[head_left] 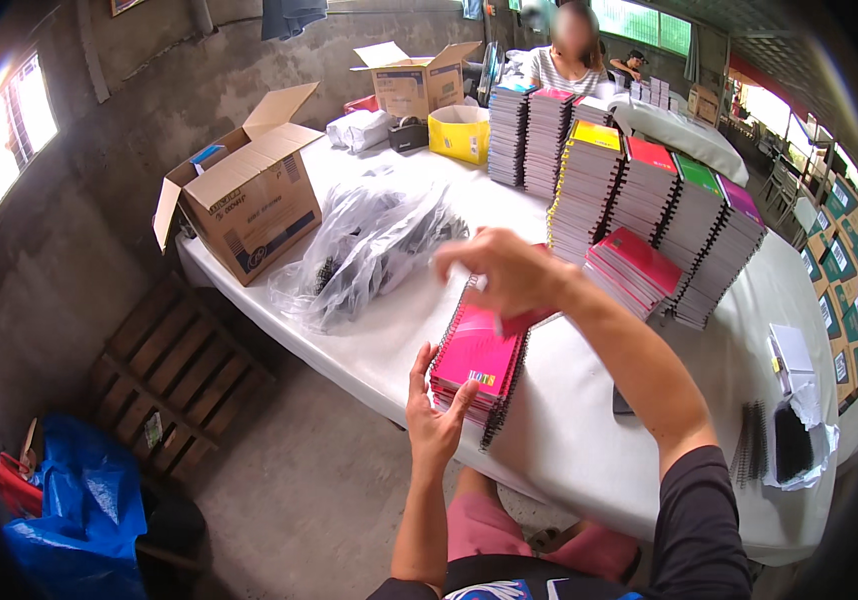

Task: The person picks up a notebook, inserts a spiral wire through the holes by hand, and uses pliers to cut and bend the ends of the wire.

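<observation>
A stack of pink spiral-bound notebooks [477, 345] stands near the table's front edge, black coils along its sides. My left hand [435, 418] grips its near end, thumb on the front and fingers along the left side. Over the far end of the stack is my right hand [505, 270], its fingers curled and smeared by motion. Something red shows just under that palm; whether the hand holds it is unclear. Beside my right forearm lies a pile of red-covered booklets [637, 268], without visible coils.
Tall stacks of coil-bound notebooks [589, 185] rise at the back right. Crumpled clear plastic bags [374, 245] lie left of my hands, by an open cardboard box [249, 205]. A yellow box [459, 134] stands behind. Loose black coils [751, 442] lie far right. People sit beyond.
</observation>
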`<state>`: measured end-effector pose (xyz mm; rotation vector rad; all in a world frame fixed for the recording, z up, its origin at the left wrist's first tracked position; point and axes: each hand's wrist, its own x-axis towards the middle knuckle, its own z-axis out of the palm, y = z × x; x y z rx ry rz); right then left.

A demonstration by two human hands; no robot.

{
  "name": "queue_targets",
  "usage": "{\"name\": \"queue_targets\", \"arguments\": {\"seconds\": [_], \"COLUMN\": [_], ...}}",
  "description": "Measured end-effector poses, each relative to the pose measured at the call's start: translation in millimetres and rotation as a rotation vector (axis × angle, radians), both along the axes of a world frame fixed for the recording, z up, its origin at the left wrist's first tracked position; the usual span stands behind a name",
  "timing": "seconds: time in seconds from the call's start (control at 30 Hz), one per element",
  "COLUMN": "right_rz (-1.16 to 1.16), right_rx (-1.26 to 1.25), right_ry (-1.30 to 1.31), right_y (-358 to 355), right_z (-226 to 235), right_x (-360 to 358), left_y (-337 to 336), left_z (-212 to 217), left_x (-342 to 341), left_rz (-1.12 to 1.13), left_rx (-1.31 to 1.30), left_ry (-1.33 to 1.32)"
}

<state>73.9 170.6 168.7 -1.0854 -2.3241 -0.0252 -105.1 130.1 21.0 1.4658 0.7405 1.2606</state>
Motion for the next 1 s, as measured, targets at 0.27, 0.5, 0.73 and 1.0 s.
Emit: {"name": "queue_targets", "arguments": {"seconds": [0.27,0.5,0.73,1.0], "right_rz": [-0.101,-0.348,-0.796,-1.59], "right_rx": [0.059,-0.599,-0.201,0.167], "right_ry": [-0.08,0.959,0.683,0.548], "right_y": [-34.3,-31.1,-28.1,-157.4], "right_z": [-46.7,-131.9,-119.8,-74.4], "right_x": [1.1,43.7,32.3,243.6], "left_y": [8.4,20.5,11.8,-10.1], "left_z": [-17.8,-7.0,-13.5,21.7], "left_x": [-5.1,-2.8,16.6,-8.4], "left_rz": [-0.045,-0.13,0.055,0.531], "left_rx": [0.037,0.224,0.121,0.133], "left_ry": [-0.025,-0.037,-0.219,-0.31]}}
